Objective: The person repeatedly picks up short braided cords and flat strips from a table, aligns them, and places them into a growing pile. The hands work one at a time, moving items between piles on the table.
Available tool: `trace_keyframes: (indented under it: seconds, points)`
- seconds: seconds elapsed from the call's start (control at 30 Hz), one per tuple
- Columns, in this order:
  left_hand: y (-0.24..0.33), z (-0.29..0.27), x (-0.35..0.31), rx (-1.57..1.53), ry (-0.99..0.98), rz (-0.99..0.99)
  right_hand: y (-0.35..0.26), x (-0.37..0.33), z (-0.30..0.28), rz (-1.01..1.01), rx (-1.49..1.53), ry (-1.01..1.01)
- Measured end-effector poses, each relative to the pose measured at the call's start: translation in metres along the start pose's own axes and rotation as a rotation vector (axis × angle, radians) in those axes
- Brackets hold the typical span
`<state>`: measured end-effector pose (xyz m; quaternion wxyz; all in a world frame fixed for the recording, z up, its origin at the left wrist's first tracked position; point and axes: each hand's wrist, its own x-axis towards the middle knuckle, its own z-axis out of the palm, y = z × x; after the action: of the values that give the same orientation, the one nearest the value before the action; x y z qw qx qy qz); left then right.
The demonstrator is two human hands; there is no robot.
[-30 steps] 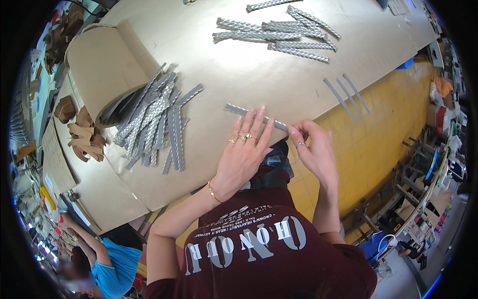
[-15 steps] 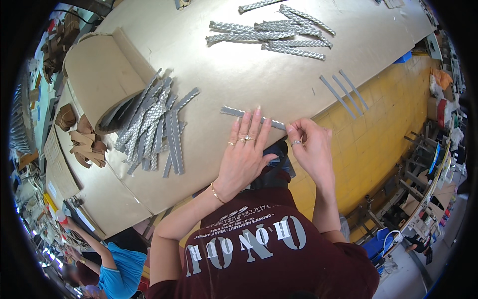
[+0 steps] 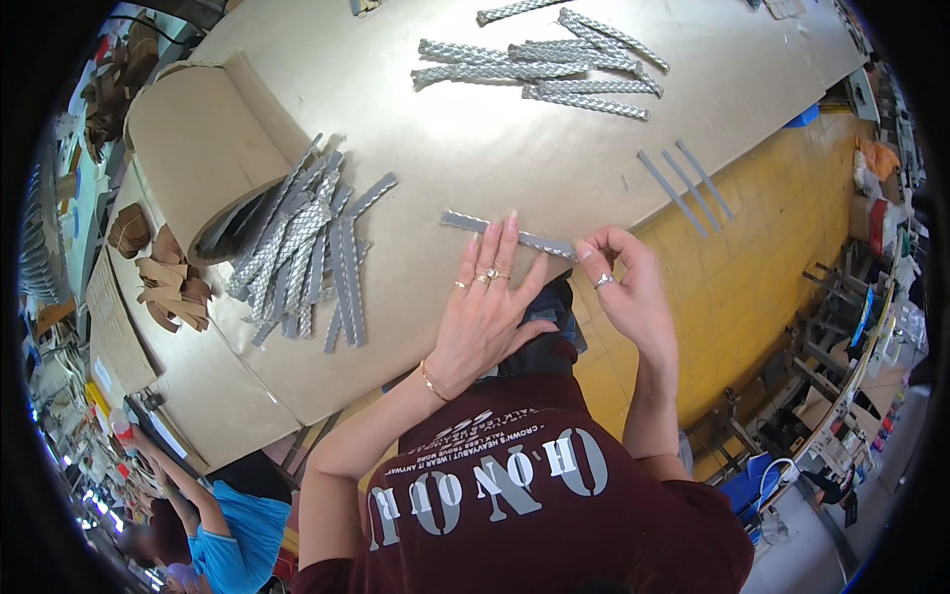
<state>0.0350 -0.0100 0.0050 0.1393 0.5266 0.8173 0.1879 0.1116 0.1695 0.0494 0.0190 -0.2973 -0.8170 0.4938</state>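
Note:
A grey strip with a braided, silvery edge (image 3: 544,244) lies slantwise near the table's front edge. Across its middle rests my left hand (image 3: 485,312), flat, fingers stretched and thumb spread, pressing it to the table. My right hand (image 3: 628,292) is closed in a pinch at the strip's right end, thumb against bent forefinger. Exactly what lies between those fingertips is too small to see. Left of my hands is a loose heap of similar grey and braided strips (image 3: 297,238), spilling from a curved cardboard holder (image 3: 203,148).
Silvery braided pieces (image 3: 584,59) lie at the table's far side. Three narrow grey strips (image 3: 673,193) jut over the right table edge above the yellow floor (image 3: 752,267). Brown strips (image 3: 173,282) sit beside the cardboard. A person in blue (image 3: 237,540) works at lower left.
My right hand has shifted slightly right, and the strip's right end shows a little more. My left forefinger and thumb have spread wider; the left palm stays in place.

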Motion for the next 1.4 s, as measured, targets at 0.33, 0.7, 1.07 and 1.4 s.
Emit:
trace_keyframes:
  seconds: [0.33,0.7,1.07,1.4]
  points:
    - [-0.001,-0.001,0.001,-0.052,-0.006,-0.025,0.015,-0.007,0.009,-0.026,-0.141,0.095]
    - [0.000,-0.003,0.000,-0.044,-0.022,-0.040,0.017,-0.011,0.014,-0.044,-0.201,0.106]
    - [0.004,0.000,0.002,0.047,-0.024,-0.047,0.017,-0.013,0.018,-0.066,-0.243,0.141]
    - [0.006,-0.001,0.004,0.094,-0.051,-0.048,0.019,-0.015,0.024,-0.173,-0.368,0.194]
